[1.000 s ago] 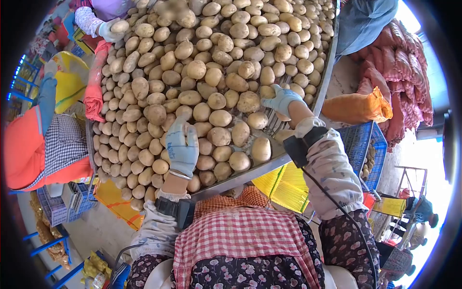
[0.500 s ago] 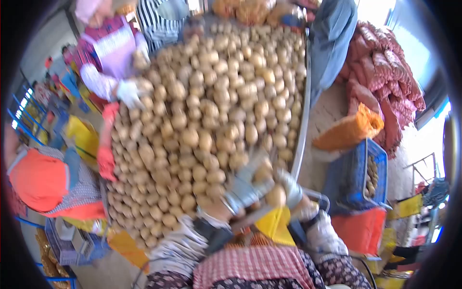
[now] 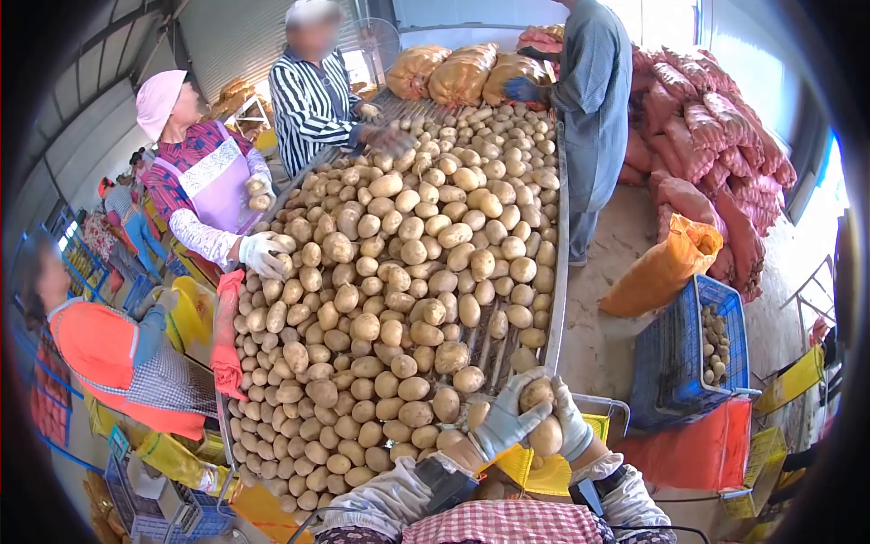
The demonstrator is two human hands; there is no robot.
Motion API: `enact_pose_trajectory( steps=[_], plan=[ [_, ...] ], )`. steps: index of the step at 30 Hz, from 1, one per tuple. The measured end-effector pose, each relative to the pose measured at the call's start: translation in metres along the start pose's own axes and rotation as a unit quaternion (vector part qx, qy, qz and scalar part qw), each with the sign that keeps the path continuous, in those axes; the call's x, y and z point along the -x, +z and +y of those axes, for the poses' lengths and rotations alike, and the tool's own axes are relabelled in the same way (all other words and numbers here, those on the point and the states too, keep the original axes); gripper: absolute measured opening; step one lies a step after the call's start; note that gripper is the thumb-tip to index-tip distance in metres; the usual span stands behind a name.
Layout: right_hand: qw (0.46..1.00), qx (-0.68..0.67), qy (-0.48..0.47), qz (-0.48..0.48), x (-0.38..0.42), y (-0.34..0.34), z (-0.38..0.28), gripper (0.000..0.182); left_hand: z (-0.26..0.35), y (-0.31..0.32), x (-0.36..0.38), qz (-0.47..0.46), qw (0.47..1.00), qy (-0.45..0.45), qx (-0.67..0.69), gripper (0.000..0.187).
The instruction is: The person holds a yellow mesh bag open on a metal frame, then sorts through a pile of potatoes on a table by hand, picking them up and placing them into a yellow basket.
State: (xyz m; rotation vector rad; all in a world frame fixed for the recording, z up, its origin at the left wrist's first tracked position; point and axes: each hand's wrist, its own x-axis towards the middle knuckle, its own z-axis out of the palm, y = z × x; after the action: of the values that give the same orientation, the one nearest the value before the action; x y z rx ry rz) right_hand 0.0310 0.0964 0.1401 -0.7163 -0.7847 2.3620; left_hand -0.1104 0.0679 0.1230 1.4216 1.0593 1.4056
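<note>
Left hand point(image 3: 513, 418) and right hand point(image 3: 572, 422) have met, fingers grasping two potatoes point(image 3: 546, 436) above yellow mesh point(image 3: 551, 477) beside heaped table point(image 3: 561, 272).

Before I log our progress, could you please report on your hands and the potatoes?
Left hand and right hand close together, two potatoes between them. Yellow sack just below. Nothing visible blocking the way down.

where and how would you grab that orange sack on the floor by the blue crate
I'd take the orange sack by its loose, crumpled top, reaching down from the side facing the table; the blue crate and red sacks crowd its other sides.
</note>
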Motion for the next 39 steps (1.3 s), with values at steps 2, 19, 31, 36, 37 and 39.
enact_pose_trajectory(
  steps=[2,19,31,36,37,39],
  plan=[
    [0.999,-0.017,0.035,0.014,-0.006,-0.006,0.002,0.072,0.014,-0.005,-0.002,0.006,0.999,0.013,-0.03,0.049],
    [0.977,-0.19,0.095,0.008,0.0,-0.019,0.013,0.07,-0.014,-0.103,0.029,0.328,0.939,-0.08,0.07,0.04],
    [0.511,0.774,-0.336,0.164,-0.013,-0.042,-0.011,0.053,-0.027,-0.14,0.06,0.061,0.741,-0.054,-0.667,0.061],
    [0.475,0.835,-0.246,0.132,-0.078,-0.014,0.019,0.067,-0.027,-0.146,0.024,0.158,0.679,-0.034,-0.716,0.044],
    [0.465,0.858,-0.192,0.106,-0.08,-0.012,0.024,0.07,-0.007,-0.129,0.027,0.132,0.72,0.016,-0.681,0.042],
    [0.47,0.836,-0.259,0.111,-0.081,-0.019,0.033,0.07,-0.019,-0.112,0.043,-0.065,0.809,-0.106,-0.574,0.046]
  ],
)
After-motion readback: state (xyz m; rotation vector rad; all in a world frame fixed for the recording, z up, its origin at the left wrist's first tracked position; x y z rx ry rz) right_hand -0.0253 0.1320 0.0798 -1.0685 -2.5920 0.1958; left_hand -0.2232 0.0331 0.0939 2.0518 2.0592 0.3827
